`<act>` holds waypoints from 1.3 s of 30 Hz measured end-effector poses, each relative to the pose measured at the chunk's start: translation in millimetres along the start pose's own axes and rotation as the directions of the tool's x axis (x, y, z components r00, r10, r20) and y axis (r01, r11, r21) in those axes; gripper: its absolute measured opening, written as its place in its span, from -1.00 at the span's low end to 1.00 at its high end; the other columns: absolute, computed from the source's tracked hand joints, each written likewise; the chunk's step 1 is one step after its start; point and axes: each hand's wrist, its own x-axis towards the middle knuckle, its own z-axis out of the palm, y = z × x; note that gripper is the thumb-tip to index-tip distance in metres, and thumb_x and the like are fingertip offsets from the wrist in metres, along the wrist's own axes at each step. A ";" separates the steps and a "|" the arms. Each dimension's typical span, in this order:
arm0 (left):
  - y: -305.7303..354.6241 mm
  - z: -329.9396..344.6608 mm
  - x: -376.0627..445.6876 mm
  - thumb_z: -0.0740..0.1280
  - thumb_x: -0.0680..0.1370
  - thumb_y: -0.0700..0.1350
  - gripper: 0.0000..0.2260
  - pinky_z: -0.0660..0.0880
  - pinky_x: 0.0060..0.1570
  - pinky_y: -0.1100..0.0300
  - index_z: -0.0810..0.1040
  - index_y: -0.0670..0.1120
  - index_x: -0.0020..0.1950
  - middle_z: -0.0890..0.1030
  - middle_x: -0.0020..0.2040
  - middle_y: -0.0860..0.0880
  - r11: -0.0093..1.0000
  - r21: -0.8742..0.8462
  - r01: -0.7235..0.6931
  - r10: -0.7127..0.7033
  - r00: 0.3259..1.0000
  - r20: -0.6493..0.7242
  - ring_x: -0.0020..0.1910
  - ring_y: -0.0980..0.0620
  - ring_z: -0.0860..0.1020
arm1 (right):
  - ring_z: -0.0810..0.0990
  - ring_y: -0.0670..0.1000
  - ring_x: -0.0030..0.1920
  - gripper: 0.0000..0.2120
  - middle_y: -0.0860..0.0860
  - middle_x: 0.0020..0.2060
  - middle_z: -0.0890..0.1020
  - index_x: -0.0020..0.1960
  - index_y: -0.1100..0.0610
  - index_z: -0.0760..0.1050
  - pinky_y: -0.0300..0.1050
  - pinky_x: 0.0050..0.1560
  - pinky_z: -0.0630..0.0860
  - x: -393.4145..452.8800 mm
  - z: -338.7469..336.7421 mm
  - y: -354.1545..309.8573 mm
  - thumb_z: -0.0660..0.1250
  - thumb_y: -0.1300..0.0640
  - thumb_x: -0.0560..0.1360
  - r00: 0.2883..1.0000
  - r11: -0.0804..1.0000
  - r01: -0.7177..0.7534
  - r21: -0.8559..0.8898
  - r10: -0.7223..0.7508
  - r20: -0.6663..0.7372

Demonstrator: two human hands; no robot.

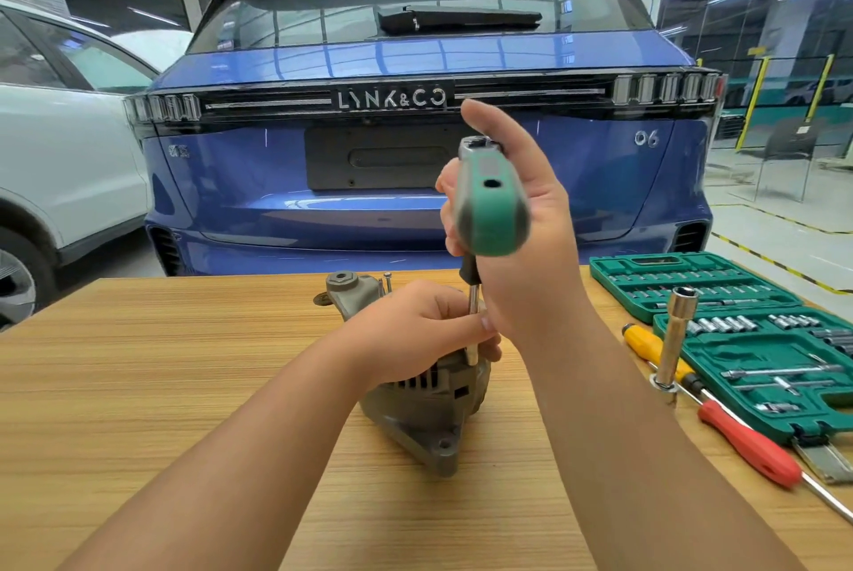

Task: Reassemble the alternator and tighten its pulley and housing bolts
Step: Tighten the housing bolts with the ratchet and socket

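The grey alternator (424, 413) stands on the wooden table (161, 363), at its middle. My left hand (415, 330) rests on top of the alternator, fingers pinched around the metal shaft of a driver. My right hand (521, 238) grips the green handle of that driver (491, 201), which stands upright over the housing. The shaft's tip is hidden behind my left fingers. A loose bolt (387, 280) sticks up near the alternator's far mounting ear.
An open green socket set case (720, 293) lies at the right. A tall socket (676, 335) stands upright beside it, with a yellow screwdriver (655, 346) and a red screwdriver (750, 446). A blue car (415, 132) is parked just beyond the table.
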 end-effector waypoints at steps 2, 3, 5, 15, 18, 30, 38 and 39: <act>-0.8 -0.1 1.9 0.29 0.67 0.16 -0.73 0.48 0.32 -0.10 0.74 0.09 -0.02 0.74 -0.03 0.20 1.000 0.018 0.004 -0.004 1.000 -0.002 0.10 0.16 0.65 | 0.35 0.03 -0.33 -0.60 0.08 -0.14 0.50 0.22 -0.10 0.52 -0.10 -0.35 0.34 1.1 -2.4 -2.8 0.19 0.36 0.62 0.998 0.998 -0.059 0.019 0.060 -0.010; -0.7 0.0 2.3 0.29 0.68 0.13 -0.74 0.49 0.32 -0.09 0.73 0.09 -0.02 0.74 -0.04 0.21 1.000 0.026 0.009 -0.009 1.000 -0.002 0.08 0.18 0.65 | 0.35 0.07 -0.30 -0.57 0.15 -0.09 0.49 0.21 -0.10 0.52 -0.07 -0.33 0.34 2.3 -3.8 -4.4 0.11 0.38 0.65 0.994 0.994 -0.103 0.048 0.104 -0.016; -0.6 -0.1 2.9 0.30 0.68 0.11 -0.76 0.50 0.32 -0.06 0.73 0.09 -0.02 0.73 -0.06 0.22 0.999 0.036 0.018 -0.018 1.000 -0.001 0.05 0.22 0.65 | 0.35 0.12 -0.26 -0.56 0.23 0.01 0.46 0.19 -0.09 0.52 -0.07 -0.31 0.32 5.5 -5.9 -8.9 -0.04 0.30 0.69 0.983 0.975 -0.180 0.132 0.184 -0.017; -1.4 -0.4 2.6 0.33 0.64 0.14 -0.76 0.51 0.30 -0.10 0.75 0.09 -0.03 0.74 -0.05 0.19 0.999 0.038 0.015 -0.015 1.000 0.000 0.08 0.12 0.66 | 0.47 0.03 -0.32 -0.80 0.16 -0.04 0.54 0.23 -0.03 0.49 -0.18 -0.40 0.42 7.3 -4.9 -6.4 0.27 0.03 0.62 0.974 0.968 -0.213 0.130 0.220 -0.044; -0.2 -0.1 2.9 0.33 0.65 0.15 -0.77 0.53 0.29 -0.06 0.75 0.12 0.06 0.74 -0.02 0.21 0.998 0.055 0.037 -0.039 0.999 0.026 0.07 0.17 0.66 | 0.37 -0.01 -0.41 -0.64 -0.03 -0.33 0.53 0.23 0.19 0.49 -0.14 -0.44 0.32 1.4 -3.9 -1.8 0.43 0.00 0.55 0.966 0.991 -0.116 0.060 0.127 -0.224; -1.6 -0.1 4.4 0.33 0.66 0.11 -0.79 0.51 0.31 -0.11 0.75 0.13 -0.01 0.74 -0.02 0.20 0.998 0.051 0.045 -0.046 0.999 0.028 0.09 0.09 0.66 | 0.38 0.07 -0.34 -0.60 0.09 -0.20 0.51 0.26 -0.11 0.49 -0.12 -0.37 0.39 -1.8 -2.7 3.6 0.25 0.36 0.62 0.997 0.995 0.057 -0.076 -0.061 -0.052; -0.3 -0.3 3.5 0.34 0.65 0.10 -0.79 0.53 0.29 -0.09 0.75 0.12 -0.05 0.73 -0.06 0.21 0.997 0.061 0.045 -0.046 0.999 0.015 0.06 0.15 0.66 | 0.42 0.07 -0.24 -0.69 0.24 0.05 0.43 0.23 -0.06 0.52 -0.16 -0.37 0.45 2.5 -6.9 -4.7 0.24 0.11 0.51 0.992 0.972 -0.126 0.197 0.123 0.029; -0.4 -0.6 3.7 0.34 0.65 0.11 -0.79 0.53 0.28 -0.07 0.75 0.13 -0.05 0.73 -0.06 0.22 0.997 0.067 0.048 -0.049 0.999 0.016 0.05 0.17 0.66 | 0.44 0.07 -0.24 -0.68 0.24 0.05 0.42 0.23 -0.05 0.52 -0.17 -0.37 0.46 3.1 -7.7 -4.4 0.14 0.04 0.54 0.991 0.968 -0.131 0.214 0.128 0.027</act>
